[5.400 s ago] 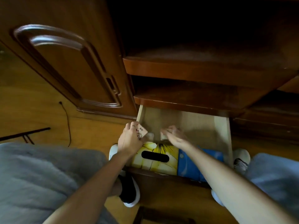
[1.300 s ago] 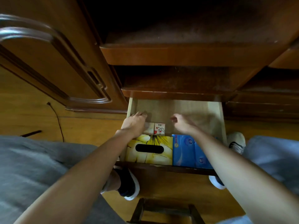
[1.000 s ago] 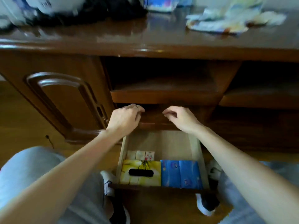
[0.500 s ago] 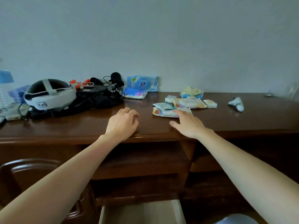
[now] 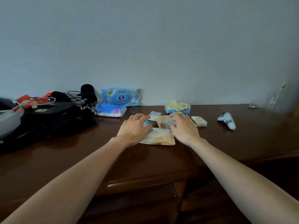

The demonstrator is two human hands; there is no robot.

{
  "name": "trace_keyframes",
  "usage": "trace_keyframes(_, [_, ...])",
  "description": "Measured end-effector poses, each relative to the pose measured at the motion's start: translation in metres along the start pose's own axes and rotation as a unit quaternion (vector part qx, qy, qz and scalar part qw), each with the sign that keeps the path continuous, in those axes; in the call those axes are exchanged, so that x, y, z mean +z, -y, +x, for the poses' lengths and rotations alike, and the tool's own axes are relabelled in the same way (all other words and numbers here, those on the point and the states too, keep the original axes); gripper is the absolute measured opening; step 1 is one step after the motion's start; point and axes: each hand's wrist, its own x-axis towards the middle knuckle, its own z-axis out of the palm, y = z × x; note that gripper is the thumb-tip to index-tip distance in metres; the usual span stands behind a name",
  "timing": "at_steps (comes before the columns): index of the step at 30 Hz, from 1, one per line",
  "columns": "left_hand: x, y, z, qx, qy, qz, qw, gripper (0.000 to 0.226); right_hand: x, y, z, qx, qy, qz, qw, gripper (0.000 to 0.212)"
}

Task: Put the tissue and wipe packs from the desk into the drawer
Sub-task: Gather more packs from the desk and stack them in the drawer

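Both hands are on the dark wooden desk, at the cluster of flat packs near its centre.

Left hand: palm down on the left end of the near wipe pack, a flat cream-and-orange pack lying closest to the desk's front edge. The fingers are loosely bent over the pack's far-left corner, where a teal tab shows between them. Whether they pinch the pack or only rest on it cannot be told.

Right hand: palm down at 3 o'clock of the same pack, fingers spread moderately wide and lightly curved. Its fingertips lie on a second flat pack just beyond the first, at 12 o'clock. No closed grip is visible.

Other packs on the desk:
- small white pack, at 12 o'clock of the left hand's fingertips;
- yellow tissue pack, at 12 o'clock of the right hand;
- small cream pack, at 3 o'clock of the right hand, close beside it;
- blue wipe pack, upright against the wall at 11 o'clock;
- blue-and-white pack, lying flat in front of it.

A white controller lies at the far right; a black bag with cables lies at the left.
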Motion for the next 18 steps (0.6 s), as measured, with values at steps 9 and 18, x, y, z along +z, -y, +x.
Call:
trace_keyframes(9, [0.030,-0.033,0.151,-0.065,0.077,-0.124,0.987,0.039,0.000,-0.095,0.116,0.194,0.149,0.011,0.970,0.047])
trace_keyframes(18, [0.071,-0.006,0.190,-0.092,0.057,-0.081,0.991,0.010,0.049,-0.096,0.170,0.327,0.185,0.000,0.927,0.101])
